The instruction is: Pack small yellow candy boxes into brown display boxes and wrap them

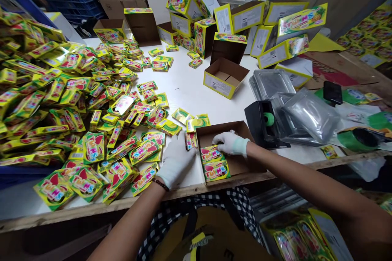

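Your black-and-white checkered cloth [183,212] fills bottom centre, with both bare forearms reaching up from it to the white tabletop [190,85]. Left hand [176,161], white knit glove, lower centre: fingers closed on a small yellow-green printed packet [190,140], held upright just outside the left wall of the open brown cardboard box [245,165]. Right hand [229,142], same glove, inside that box: fingers bent down onto the far edge of the upper of two flat packets [216,170] lying side by side on the left part of the box floor; gripping or only touching, cannot tell. Big heap of identical packets [61,102] covers the left half of frame. Black tape dispenser with green roll [265,124] sits just right of the box, clear plastic bags [309,114] beside it. Yellow cartons [245,16] stacked at upper centre.
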### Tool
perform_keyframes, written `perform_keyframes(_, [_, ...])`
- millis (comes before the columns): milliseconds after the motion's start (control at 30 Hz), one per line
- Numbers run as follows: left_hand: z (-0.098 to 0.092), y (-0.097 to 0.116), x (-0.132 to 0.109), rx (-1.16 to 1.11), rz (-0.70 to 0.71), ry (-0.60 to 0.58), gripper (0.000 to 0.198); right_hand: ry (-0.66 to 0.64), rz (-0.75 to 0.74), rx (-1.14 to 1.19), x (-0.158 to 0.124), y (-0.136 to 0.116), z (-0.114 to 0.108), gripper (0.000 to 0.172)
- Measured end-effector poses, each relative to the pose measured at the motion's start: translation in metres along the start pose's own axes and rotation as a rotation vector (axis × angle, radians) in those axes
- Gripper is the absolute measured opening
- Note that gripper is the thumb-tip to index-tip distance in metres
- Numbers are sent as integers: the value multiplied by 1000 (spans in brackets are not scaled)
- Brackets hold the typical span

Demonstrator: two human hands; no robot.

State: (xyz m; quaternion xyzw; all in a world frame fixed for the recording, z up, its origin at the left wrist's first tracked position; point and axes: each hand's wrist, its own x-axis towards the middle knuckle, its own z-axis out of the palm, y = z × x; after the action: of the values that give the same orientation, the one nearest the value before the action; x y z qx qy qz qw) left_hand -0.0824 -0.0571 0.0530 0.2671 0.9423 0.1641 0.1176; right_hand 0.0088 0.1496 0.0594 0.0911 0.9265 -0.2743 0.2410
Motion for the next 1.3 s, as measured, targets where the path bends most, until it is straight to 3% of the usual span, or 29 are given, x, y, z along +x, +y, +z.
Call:
perform_keyframes(167, [7, -5, 5, -38, -55, -26, 67, 85, -46, -147, 9, 1, 8, 16])
perform_keyframes(267, [-3, -24, -4, -261, -80, 21, 73, 118, -61, -165, -1, -1, 3, 28])
perform_keyframes(333, [-12, -28, -16, -492, -88, 102, 78, 224, -91, -100, -10, -10, 0, 35])
perform_keyframes(433, [-25, -9, -35, -684, 35, 288, 83, 313, -207, 223, -23, -35, -5, 34])
perform_keyframes(533, [-31, 23, -42, -621, 254, 411, 84, 278, -311, 429, -32, -52, -20, 33])
perform_keyframes(633, [-31, 39, -41, -580, 353, 426, 69, 301, -345, 293, -37, -42, -46, 33])
perform_keyframes(767, [-25, 41, -47, -467, 493, 393, 17, 193, -136, -93, -28, -10, -63, 33])
perform_keyframes(867, [-11, 45, -67, -293, 743, 194, 16, 114, -112, -226, -11, 0, -48, 34])
perform_keyframes(933, [2, 48, -80, -112, 850, 64, 18, 128, -120, -292, 1, -2, -32, 36])
perform_keyframes(1033, [11, 46, -90, 76, 891, -78, 8, 171, -65, -421, 13, -13, -13, 39])
perform_keyframes(1133, [-1, 35, -86, 78, 933, -193, 9, 203, -22, -487, 17, -27, 2, 39])
perform_keyframes(1233, [-25, 21, -62, -178, 869, -127, 12, 189, -39, -527, 19, -40, 14, 37])
perform_keyframes(1300, [-37, 9, -31, -332, 658, 90, 16, 165, -71, -547, 19, -45, 19, 35])
